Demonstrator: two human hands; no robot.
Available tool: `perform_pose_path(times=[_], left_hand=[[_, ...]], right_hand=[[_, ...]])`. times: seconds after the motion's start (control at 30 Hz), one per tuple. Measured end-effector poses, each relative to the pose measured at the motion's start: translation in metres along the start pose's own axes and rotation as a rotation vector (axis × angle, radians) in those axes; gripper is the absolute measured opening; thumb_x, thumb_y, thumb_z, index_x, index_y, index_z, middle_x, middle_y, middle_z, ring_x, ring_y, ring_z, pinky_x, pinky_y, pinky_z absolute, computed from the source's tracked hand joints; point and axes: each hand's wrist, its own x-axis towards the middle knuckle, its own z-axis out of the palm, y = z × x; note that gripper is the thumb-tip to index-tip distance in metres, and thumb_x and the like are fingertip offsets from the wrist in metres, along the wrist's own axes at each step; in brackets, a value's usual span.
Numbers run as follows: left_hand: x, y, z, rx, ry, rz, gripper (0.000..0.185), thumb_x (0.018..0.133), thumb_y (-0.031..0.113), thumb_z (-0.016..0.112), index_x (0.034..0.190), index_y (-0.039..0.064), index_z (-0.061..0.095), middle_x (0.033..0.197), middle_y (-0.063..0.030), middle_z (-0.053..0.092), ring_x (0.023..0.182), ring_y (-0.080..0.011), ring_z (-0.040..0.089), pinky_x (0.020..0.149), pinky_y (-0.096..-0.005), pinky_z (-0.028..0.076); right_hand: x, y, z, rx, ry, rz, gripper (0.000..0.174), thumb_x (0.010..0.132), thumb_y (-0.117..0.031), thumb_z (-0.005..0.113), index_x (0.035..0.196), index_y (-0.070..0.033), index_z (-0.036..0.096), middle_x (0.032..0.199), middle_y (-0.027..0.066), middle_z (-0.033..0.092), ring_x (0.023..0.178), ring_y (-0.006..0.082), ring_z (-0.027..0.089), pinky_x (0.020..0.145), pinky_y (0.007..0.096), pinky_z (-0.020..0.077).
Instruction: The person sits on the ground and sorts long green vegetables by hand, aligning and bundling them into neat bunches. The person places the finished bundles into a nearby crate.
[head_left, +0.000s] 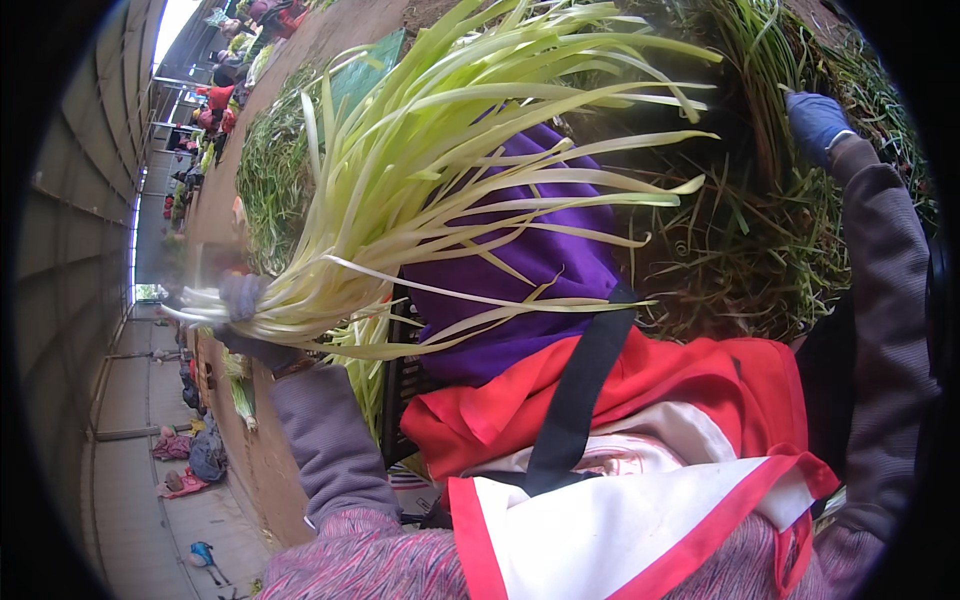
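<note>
My left hand, in a dark glove, is closed around the white stem ends of a bundle of pale yellow-green leafy stalks, perhaps blanched chives. Their long leaves fan out to the upper right, over the purple cloth on my lap. At the upper right, my right hand in a blue glove is at a bunch of darker green leaves; its fingertips touch them, but the grip is partly hidden. A red and white apron and a black strap lie across my body.
A black plastic crate with pale stalks stands beside my left forearm. Cut leaves lie in a heap by a green board, with more litter at right. Several people sit in the distance along the shed; bags lie by the wall.
</note>
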Motion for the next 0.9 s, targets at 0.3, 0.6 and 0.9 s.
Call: perform_pose_path(times=[0.3,0.6,0.9], left_hand=[[-0.005,-0.014,0.0,-0.013,0.036,0.011,0.04,0.066,0.019,0.073,0.089,0.011,0.042,0.071,0.0045,0.045,0.067,-0.0066,0.044,0.074,-0.0208,0.039],[0.003,-0.017,0.004,-0.008,0.022,-0.042,0.039,0.064,0.017,0.073,0.089,0.011,0.044,0.07,0.0046,0.046,0.066,-0.0072,0.045,0.074,-0.0221,0.04],[-0.003,-0.003,0.006,0.082,0.006,-0.03,0.032,0.068,0.022,0.068,0.088,0.009,0.047,0.07,0.0017,0.05,0.067,-0.008,0.05,0.073,-0.0236,0.043]], right_hand=[[-0.017,-0.146,-0.022,1.212,0.175,-0.955,0.06,0.074,-0.027,0.066,0.124,-0.007,0.038,0.107,0.0172,0.056,0.088,0.0257,0.06,0.077,0.032,0.0491],[-0.033,-0.176,-0.022,0.593,0.541,-0.777,0.026,0.08,-0.028,0.057,0.094,-0.006,0.054,0.085,0.0162,0.059,0.076,0.0262,0.061,0.067,0.033,0.0495],[-0.02,-0.074,0.005,-0.045,-0.126,-0.166,0.033,0.077,-0.039,0.06,0.073,-0.006,0.066,0.066,0.0152,0.06,0.067,0.0299,0.061,0.059,0.0376,0.0481]])
